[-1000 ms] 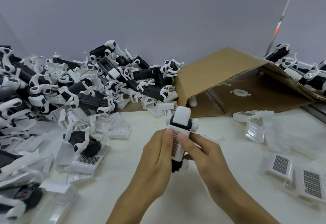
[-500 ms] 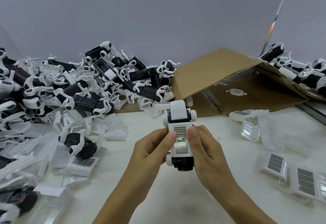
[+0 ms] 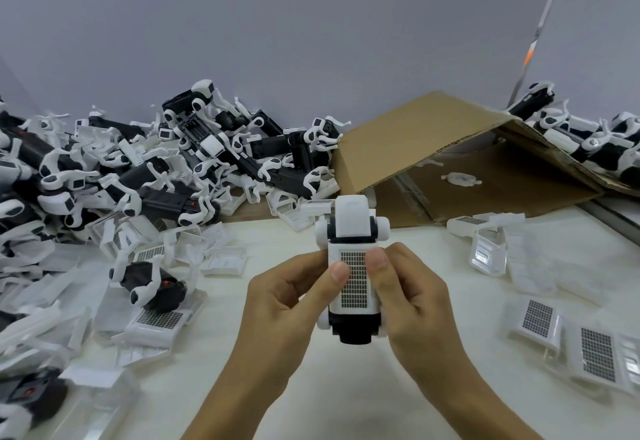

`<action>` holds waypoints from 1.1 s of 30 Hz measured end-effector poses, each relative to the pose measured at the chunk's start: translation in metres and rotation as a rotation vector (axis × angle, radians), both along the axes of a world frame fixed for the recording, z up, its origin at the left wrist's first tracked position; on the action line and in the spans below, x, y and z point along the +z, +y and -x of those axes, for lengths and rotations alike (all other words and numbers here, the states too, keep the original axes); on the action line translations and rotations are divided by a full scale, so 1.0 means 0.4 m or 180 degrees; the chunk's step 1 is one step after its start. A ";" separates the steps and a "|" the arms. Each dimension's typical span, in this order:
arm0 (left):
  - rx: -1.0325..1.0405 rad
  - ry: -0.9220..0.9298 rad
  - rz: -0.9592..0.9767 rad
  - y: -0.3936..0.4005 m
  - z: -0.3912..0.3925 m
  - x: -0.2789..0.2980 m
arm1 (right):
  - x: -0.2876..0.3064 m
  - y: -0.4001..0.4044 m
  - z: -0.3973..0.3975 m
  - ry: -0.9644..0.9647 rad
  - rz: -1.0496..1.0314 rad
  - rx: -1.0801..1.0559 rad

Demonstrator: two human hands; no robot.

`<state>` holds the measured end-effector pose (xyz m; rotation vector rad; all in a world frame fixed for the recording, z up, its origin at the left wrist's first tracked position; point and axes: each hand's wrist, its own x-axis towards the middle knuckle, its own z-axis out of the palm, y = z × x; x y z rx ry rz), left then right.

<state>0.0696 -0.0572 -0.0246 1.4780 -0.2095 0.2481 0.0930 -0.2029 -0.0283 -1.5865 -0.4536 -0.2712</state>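
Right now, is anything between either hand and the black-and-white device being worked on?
Nothing visible does. The left hand and right hand both grip the device directly, thumbs pressing the edges of its gridded panel, well apart from the pile of parts at the left.

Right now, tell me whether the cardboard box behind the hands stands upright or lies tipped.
Tipped: the cardboard box lies on its side, its open mouth facing forward, one white part resting inside.
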 end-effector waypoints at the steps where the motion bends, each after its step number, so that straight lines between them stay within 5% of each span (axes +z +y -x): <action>1: -0.0037 0.0056 0.0040 0.003 0.000 0.000 | 0.003 0.000 0.001 0.0066 -0.0009 0.0080; 14: 0.0211 0.0440 0.0315 -0.001 -0.007 0.005 | 0.003 0.004 -0.005 0.0237 0.0090 0.0313; 19: 0.0475 0.0394 -0.0519 0.015 -0.002 0.011 | 0.008 0.008 -0.004 0.0610 -0.0445 0.0346; 22: 0.1735 -0.0354 -0.2107 0.043 -0.006 0.009 | -0.009 -0.004 -0.029 0.1288 -0.0484 0.0124; 25: 0.3362 -0.0958 -0.2490 0.116 -0.017 0.026 | -0.018 -0.014 -0.034 0.1415 -0.0084 -0.0052; 27: 0.4033 -0.0301 -0.2723 0.184 -0.016 0.032 | -0.021 -0.013 -0.027 0.1293 0.0222 -0.0222; 30: 0.3345 0.1371 -0.2874 0.261 -0.016 0.001 | -0.027 -0.014 -0.020 0.1026 0.0583 -0.0278; 33: 0.2954 0.0912 -0.2796 0.259 -0.024 -0.013 | -0.021 -0.017 -0.013 0.0792 0.0711 -0.0429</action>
